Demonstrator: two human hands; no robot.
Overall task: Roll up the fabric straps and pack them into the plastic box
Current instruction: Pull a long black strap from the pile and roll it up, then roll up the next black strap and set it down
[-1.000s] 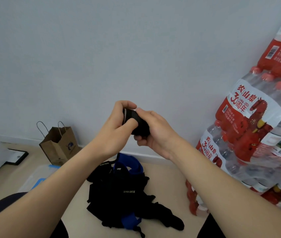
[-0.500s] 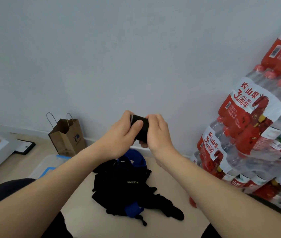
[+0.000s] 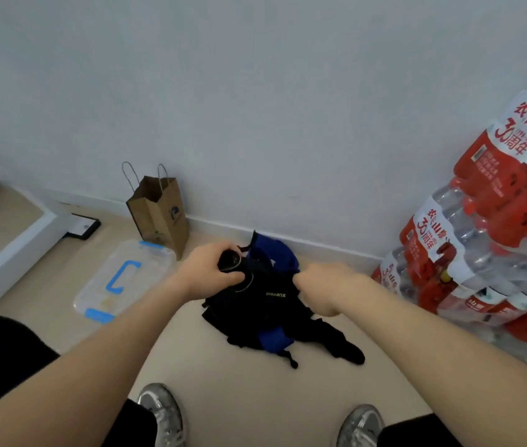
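Note:
My left hand (image 3: 210, 274) grips a rolled-up black strap (image 3: 230, 262), held just above a pile of black and blue fabric straps (image 3: 265, 321) on the floor. My right hand (image 3: 322, 290) is apart from the roll, to its right, over the pile's right edge. It is blurred, with fingers curled, and I cannot tell if it holds any fabric. The clear plastic box (image 3: 149, 264), with blue latches and a blue handle on its lid, lies on the floor left of the pile with the lid on.
A brown paper bag (image 3: 159, 214) stands against the wall behind the box. Stacked packs of water bottles (image 3: 481, 246) fill the right side. A white raised ledge (image 3: 14, 243) and a black frame (image 3: 83, 225) lie left. My shoes (image 3: 162, 411) are near the bottom edge.
Both hands have come down from chest height to just above the pile. My right hand has let go of the roll and moved right; my left hand alone keeps the roll.

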